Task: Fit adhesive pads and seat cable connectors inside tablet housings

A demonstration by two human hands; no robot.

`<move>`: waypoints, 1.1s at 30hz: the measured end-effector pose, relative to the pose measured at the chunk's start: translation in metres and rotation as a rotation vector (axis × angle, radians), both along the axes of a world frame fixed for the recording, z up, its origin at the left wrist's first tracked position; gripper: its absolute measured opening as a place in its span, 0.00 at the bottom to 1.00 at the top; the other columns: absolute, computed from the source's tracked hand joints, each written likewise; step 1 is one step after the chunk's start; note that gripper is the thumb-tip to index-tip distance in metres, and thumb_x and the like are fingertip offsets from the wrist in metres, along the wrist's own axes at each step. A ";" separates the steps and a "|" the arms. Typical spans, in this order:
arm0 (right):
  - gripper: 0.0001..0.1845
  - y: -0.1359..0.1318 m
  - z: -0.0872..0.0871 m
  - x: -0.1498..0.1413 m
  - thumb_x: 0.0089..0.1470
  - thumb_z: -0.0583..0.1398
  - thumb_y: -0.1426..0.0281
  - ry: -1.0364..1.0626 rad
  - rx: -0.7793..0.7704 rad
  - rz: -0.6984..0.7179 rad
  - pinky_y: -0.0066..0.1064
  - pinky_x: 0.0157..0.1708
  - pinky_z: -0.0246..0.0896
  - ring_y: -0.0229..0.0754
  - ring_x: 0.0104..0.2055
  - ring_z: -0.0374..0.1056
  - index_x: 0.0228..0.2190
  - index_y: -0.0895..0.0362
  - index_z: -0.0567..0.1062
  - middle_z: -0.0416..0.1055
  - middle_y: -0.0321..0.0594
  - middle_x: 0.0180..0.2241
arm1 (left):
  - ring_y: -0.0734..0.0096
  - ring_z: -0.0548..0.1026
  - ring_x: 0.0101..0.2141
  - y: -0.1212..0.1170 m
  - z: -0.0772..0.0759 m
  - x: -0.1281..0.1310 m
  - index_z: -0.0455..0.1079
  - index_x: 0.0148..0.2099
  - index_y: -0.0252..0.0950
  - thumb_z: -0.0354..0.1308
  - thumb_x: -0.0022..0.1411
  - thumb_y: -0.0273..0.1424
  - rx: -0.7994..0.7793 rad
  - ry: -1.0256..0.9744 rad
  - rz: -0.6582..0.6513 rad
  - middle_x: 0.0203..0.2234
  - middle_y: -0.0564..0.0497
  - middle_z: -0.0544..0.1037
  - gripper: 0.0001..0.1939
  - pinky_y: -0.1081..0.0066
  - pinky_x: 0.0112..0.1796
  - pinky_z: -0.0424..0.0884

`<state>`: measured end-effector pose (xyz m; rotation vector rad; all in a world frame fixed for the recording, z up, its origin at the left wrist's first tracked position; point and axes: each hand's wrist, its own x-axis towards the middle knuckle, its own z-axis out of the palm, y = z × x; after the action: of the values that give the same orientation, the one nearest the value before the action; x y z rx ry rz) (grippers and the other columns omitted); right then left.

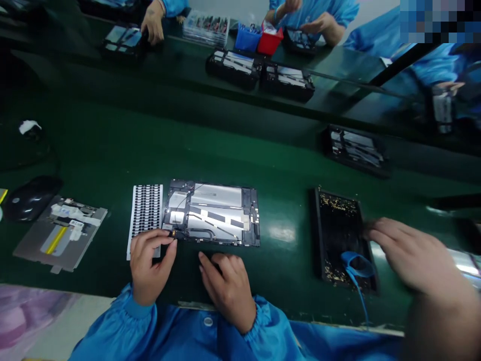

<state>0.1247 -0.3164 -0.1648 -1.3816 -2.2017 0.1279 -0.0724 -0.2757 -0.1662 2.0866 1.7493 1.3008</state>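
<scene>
An opened tablet [218, 195] lies face down on the green table, its silver battery packs and black cables exposed. At its lower left corner my left hand [152, 263] pinches a small black part with an orange spot [172, 233]. A white sheet with rows of black stickers [148, 205] lies beside the tablet, partly under my left hand. Just below the tablet's near edge is my right hand [230, 288], fingers curled and thumb close to the index finger. Whatever they may hold is hidden.
On the right, a co-worker's blurred hand [409, 255] reaches over a black tray [318, 235] with small gold pieces and a blue strap [351, 258]. A grey panel [30, 243] and a black mouse [32, 198] lie left. More tablets in black trays [236, 82] stand behind.
</scene>
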 end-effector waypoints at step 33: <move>0.21 0.016 -0.004 0.000 0.64 0.60 0.72 -0.078 0.000 -0.032 0.37 0.33 0.57 0.42 0.35 0.64 0.58 0.57 0.72 0.74 0.41 0.35 | 0.65 0.77 0.41 0.004 0.004 0.001 0.71 0.42 0.40 0.64 0.61 0.21 -0.068 -0.027 -0.041 0.38 0.51 0.78 0.11 0.60 0.45 0.71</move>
<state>0.1249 -0.3001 -0.1690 -1.4441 -2.2411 0.0635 -0.0716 -0.2718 -0.1625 2.0471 1.7061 1.2350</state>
